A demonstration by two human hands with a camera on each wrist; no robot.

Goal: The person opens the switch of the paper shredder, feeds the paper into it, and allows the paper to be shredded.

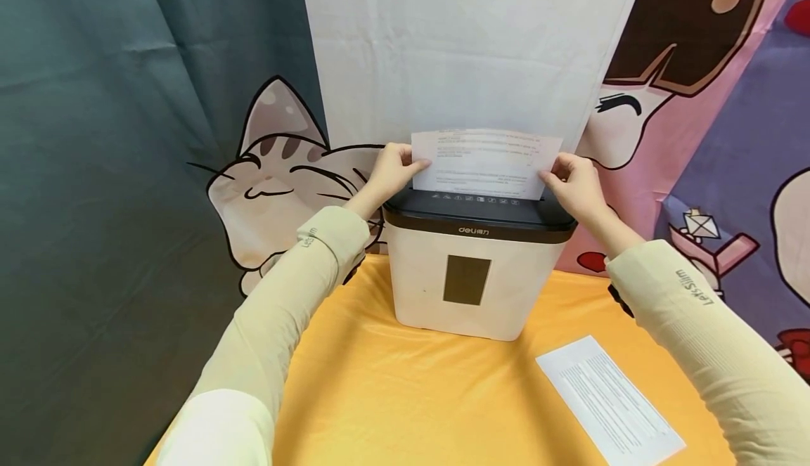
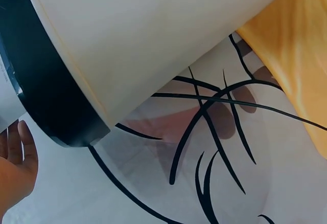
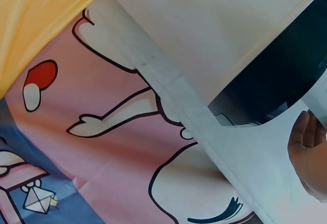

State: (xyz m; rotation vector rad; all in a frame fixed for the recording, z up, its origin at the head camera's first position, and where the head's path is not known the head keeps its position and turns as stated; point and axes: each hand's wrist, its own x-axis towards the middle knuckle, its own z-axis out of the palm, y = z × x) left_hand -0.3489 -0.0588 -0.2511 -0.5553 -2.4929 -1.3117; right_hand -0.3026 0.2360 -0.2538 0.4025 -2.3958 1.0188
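Note:
A printed sheet of paper (image 1: 484, 164) stands upright at the top slot of a paper shredder (image 1: 418, 276), its lower edge meeting the black lid (image 1: 405, 206). My left hand (image 1: 396, 169) pinches the sheet's left edge between thumb and fingers. At the opposite edge my right hand (image 1: 572, 179) pinches it the same way. In the left wrist view the left hand (image 2: 18, 165) shows beside the lid's end, fingers behind the paper. The right wrist view has the right hand (image 3: 310, 152) at the other end, partly cut off by the frame.
On the yellow tablecloth (image 1: 380, 396) a second printed sheet (image 1: 610, 403) lies flat, to the right in front of the shredder. A white curtain (image 1: 468, 44) and a cartoon-printed cloth (image 1: 683, 171) hang close behind the shredder.

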